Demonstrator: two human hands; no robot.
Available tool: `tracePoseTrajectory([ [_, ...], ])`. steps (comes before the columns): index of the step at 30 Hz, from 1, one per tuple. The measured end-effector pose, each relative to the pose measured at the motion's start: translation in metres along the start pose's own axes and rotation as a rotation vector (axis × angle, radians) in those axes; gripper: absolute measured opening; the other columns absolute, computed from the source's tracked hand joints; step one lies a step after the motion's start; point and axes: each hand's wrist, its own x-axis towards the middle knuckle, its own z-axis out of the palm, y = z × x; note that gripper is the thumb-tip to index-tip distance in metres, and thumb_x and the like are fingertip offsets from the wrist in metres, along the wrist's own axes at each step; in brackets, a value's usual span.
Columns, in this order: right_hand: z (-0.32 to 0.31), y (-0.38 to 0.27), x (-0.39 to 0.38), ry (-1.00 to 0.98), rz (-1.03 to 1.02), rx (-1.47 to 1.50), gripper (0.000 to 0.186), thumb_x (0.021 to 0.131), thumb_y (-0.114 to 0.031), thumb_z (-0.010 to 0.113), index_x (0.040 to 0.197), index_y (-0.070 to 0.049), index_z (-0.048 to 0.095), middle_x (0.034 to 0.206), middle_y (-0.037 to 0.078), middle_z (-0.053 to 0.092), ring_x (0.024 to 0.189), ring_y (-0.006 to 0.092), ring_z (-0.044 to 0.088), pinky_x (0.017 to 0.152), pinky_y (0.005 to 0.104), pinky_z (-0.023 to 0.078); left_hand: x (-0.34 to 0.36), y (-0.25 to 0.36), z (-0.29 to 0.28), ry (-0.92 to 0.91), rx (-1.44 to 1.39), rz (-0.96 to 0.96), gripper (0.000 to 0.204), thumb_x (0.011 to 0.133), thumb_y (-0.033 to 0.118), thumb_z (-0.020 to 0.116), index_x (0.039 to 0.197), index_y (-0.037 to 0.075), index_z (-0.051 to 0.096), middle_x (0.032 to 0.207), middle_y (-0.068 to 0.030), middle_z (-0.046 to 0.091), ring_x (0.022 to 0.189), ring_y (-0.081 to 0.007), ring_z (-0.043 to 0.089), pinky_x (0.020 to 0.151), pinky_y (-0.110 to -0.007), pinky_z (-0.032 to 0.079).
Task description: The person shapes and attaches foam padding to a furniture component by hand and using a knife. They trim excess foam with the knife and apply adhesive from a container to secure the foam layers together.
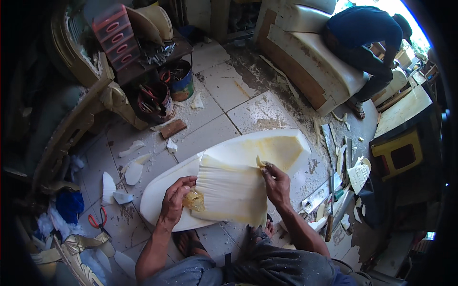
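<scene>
A large rounded cream foam cushion [164,188] lies in front of me, with a wrinkled thinner foam sheet [231,193] over its near middle. Yellowish stains mark the foam toward its far right end. At the sheet's left edge, my left hand [172,200] is closed round a crumpled clear plastic bag [194,200] with something amber in it. My right hand [277,185], above the sheet's right edge, pinches a small curved yellowish scrap [260,162] that looks like foam.
Red-handled scissors [98,218] and foam offcuts [134,172] lie on the tiles to the left. Tool buckets [156,102] stand beyond, near a red drawer unit [116,38]. A long blade [329,148] and scraps lie right. Another person [365,28] sits on a sofa [305,57].
</scene>
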Motion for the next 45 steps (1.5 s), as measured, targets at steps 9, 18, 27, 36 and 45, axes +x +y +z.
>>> tracePoseTrajectory([
  [9, -0.001, 0.032, -0.038, 0.097, 0.378, 0.246, 0.027, 0.101, -0.015, 0.065, 0.124, -0.002, 0.069, 0.093, 0.004, 0.065, 0.079, 0.0152, 0.066, 0.066, 0.0323, 0.062, 0.076, 0.098, 0.046, -0.22, 0.395, 0.177, 0.056, 0.092, 0.025, 0.051, 0.137, -0.007, 0.057, 0.133, -0.0167, 0.062, 0.118, -0.0206, 0.06, 0.107, -0.032, 0.043],
  [18, -0.003, -0.002, 0.089, -0.229, -0.524, -0.481, 0.018, 0.089, -0.018, 0.072, 0.106, -0.016, 0.08, 0.084, 0.008, 0.064, 0.079, 0.0287, 0.064, 0.068, 0.0407, 0.053, 0.044, -0.012, 0.075, -0.405, 0.018, -0.284, 0.067, 0.093, 0.021, 0.048, 0.152, -0.008, 0.037, 0.157, -0.0244, 0.04, 0.15, -0.0297, 0.033, 0.122, -0.038, 0.028],
  [27, -0.041, 0.046, 0.063, -0.586, -0.788, -0.682, 0.025, 0.084, -0.009, 0.064, 0.104, -0.022, 0.074, 0.083, 0.002, 0.059, 0.081, 0.0224, 0.063, 0.058, 0.0363, 0.053, 0.036, -0.041, 0.075, -0.331, -0.066, -0.319, 0.078, 0.092, 0.021, 0.049, 0.157, -0.011, 0.021, 0.166, -0.0245, 0.022, 0.157, -0.0312, 0.017, 0.127, -0.039, 0.015],
  [36, -0.043, 0.003, 0.042, -0.425, -0.733, -0.612, 0.027, 0.084, -0.011, 0.066, 0.104, -0.025, 0.076, 0.082, 0.001, 0.059, 0.081, 0.022, 0.061, 0.06, 0.0362, 0.052, 0.03, -0.018, 0.079, -0.332, -0.239, -0.389, 0.077, 0.097, 0.026, 0.048, 0.158, -0.009, 0.018, 0.168, -0.0197, 0.018, 0.153, -0.0284, 0.025, 0.113, -0.044, 0.042],
  [45, 0.033, 0.005, 0.12, -0.506, -0.925, -0.675, 0.014, 0.085, -0.013, 0.061, 0.091, -0.014, 0.073, 0.088, 0.004, 0.06, 0.091, 0.025, 0.059, 0.066, 0.039, 0.054, 0.031, -0.027, 0.079, -0.31, -0.341, -0.431, 0.08, 0.095, 0.032, 0.049, 0.159, -0.005, 0.019, 0.168, -0.0198, 0.018, 0.122, -0.0283, 0.06, 0.096, -0.047, 0.054],
])
